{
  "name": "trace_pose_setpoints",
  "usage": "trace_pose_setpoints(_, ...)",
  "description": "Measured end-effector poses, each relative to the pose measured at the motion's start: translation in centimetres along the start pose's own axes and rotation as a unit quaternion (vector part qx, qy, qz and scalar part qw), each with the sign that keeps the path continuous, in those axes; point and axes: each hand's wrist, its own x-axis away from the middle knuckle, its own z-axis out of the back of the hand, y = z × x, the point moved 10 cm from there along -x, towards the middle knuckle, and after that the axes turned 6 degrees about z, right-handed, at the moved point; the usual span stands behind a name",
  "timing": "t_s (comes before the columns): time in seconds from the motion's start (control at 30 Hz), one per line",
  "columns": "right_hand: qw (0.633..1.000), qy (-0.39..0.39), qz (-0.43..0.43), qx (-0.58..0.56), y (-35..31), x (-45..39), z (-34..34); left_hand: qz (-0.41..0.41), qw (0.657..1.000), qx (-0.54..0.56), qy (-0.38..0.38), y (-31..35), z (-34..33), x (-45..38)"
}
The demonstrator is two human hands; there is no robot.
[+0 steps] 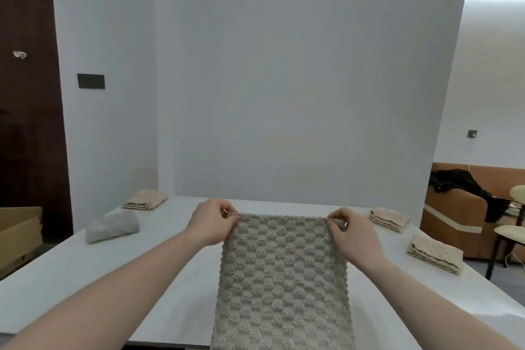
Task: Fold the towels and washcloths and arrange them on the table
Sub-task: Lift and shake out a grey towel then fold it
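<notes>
A grey-beige bobble-textured towel (282,278) was stretched out over the middle of the white worktop (85,278), running from the near edge toward the wall. The person's left hand (211,221) pinched the towel's far left corner between thumb and fingers, and the right hand (352,231) pinched its far right corner the same way, so both hands were closed on the cloth and its far edge was drawn taut between them. I could not tell whether that far edge was touching the worktop or raised just above it.

Taking the towel as the marker: to its left, well apart, lay a pale grey folded cloth (113,226), loosely bundled. Farther left and beyond that one, near the worktop's far corner, sat a beige folded washcloth (145,199). To the right of the towel, close past the right hand, was a neat beige folded stack (389,219). Nearer and farther right than that, by the worktop's right edge, lay another beige folded stack (436,255).

Off the worktop, beyond the towel's right side, stood a brown sofa (454,216) with a black garment (468,187) draped over it.
</notes>
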Motion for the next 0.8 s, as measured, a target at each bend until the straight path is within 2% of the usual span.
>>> trace_pose_setpoints(0.13,0.998,-0.016,-0.045,0.029,2.9,-1.6,-3.5,0.068,0.996,0.051,-0.001,-2.5,-3.0,-2.7)
trace_pose_setpoints(0.37,0.995,-0.028,-0.081,0.052,5.8,-4.4,-7.3,0.117,0.991,0.067,0.025,-5.3,-5.8,-6.3)
trace_pose_setpoints(0.8,0.997,-0.031,-0.06,0.026,6.2,-4.7,-8.7,0.107,0.993,0.027,0.039,-6.7,-6.1,-7.6)
